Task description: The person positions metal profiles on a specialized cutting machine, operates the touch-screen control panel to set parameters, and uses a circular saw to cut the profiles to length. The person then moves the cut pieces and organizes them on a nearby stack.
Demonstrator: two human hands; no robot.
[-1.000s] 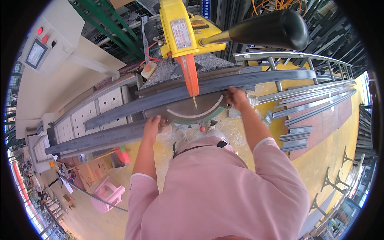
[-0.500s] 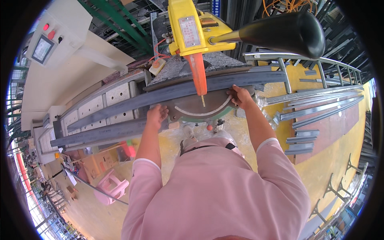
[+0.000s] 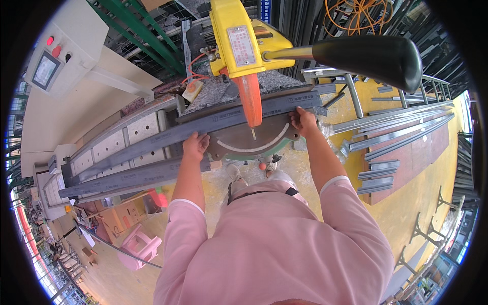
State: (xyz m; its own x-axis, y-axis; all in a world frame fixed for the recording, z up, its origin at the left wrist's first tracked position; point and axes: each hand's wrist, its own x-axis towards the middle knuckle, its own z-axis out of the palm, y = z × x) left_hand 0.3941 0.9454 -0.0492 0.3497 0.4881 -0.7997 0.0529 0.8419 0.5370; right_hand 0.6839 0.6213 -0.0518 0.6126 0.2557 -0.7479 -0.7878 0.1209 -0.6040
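A long grey metal profile lies across the table of a yellow mitre saw, passing beneath its orange blade guard. My right hand grips the profile near its right end, fingers at the near edge. Left of the guard, my left hand holds the same near edge with bent fingers, its grip partly hidden. A second grey profile rests nearer to me on the left, apart from my hands. The saw's black handle sticks out to the right above my right hand.
A control box with a screen stands at the far left. Cut profiles lie on a board at the right, beside a metal rail. A pink stool stands on the floor at lower left. An orange cable hangs at the back.
The long profile has slid left, its right end now close to my right hand, and its printed face shows. My left hand has closed on the near edge.
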